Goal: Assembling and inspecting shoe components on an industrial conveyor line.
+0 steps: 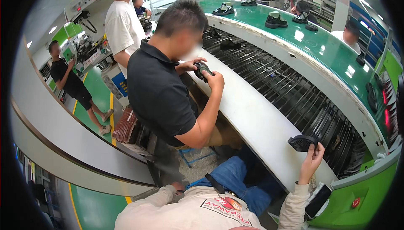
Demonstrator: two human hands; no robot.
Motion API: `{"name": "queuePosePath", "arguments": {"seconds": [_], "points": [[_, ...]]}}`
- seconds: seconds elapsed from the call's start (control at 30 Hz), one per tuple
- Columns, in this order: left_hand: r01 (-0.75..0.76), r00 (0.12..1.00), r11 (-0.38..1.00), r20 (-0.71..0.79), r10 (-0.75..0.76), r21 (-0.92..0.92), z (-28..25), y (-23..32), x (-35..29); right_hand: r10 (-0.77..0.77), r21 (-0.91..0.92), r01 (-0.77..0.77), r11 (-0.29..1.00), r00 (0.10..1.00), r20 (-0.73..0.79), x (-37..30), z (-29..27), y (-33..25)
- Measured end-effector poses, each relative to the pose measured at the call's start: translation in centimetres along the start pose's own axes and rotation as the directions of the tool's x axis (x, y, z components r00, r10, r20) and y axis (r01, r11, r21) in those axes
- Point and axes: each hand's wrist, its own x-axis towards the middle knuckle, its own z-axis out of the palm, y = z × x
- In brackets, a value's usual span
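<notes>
My right hand (pixel 312 162) is closed, its fingertips pinching the edge of a black shoe sole (pixel 301 143). The sole is tilted above the white ledge (pixel 269 133), with its patterned face partly showing. My left hand (pixel 177 186) is low at my left side, close to the seat; its fingers are small and partly hidden, so their pose is unclear. Beside my right forearm lies a dark-screened phone (pixel 318 200). On my left, a person in a black shirt (pixel 158 91) holds a dark shoe (pixel 203 70) in both hands over the ledge.
Past the ledge runs a rack of metal rods (pixel 277 82) with dark shoe parts. Above it curves a green conveyor (pixel 332 49) carrying black shoes (pixel 275 20). A green machine panel with a red button (pixel 356 203) is at my right. Other people stand or sit around.
</notes>
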Motion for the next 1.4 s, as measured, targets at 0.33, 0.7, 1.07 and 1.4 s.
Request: {"name": "queuePosePath", "arguments": {"seconds": [0.33,0.7,1.07,1.4], "points": [[-0.651,0.433,0.668,-0.545,0.718,0.362,-0.1,27.6,-14.0,-0.09,-0.105,0.078,0.991,0.989,-0.118,-0.8,1.3,-3.8],[-0.962,-0.227,-0.127,-0.45,0.863,0.241,6.0,55.6,-21.9,-0.188,-0.171,0.189,0.967,0.982,0.022,-2.6,6.4,-10.8],[-0.868,0.201,0.051,-0.256,0.946,-0.493,4.5,58.4,-19.6,0.269,0.328,-0.312,0.892,0.948,0.169,-0.5,4.0,-9.2],[-0.851,0.511,0.387,-0.391,0.765,-0.355,1.7,61.1,-1.7,0.099,-0.956,-0.089,0.278,0.993,-0.063,14.3,-12.9,8.7]]}}
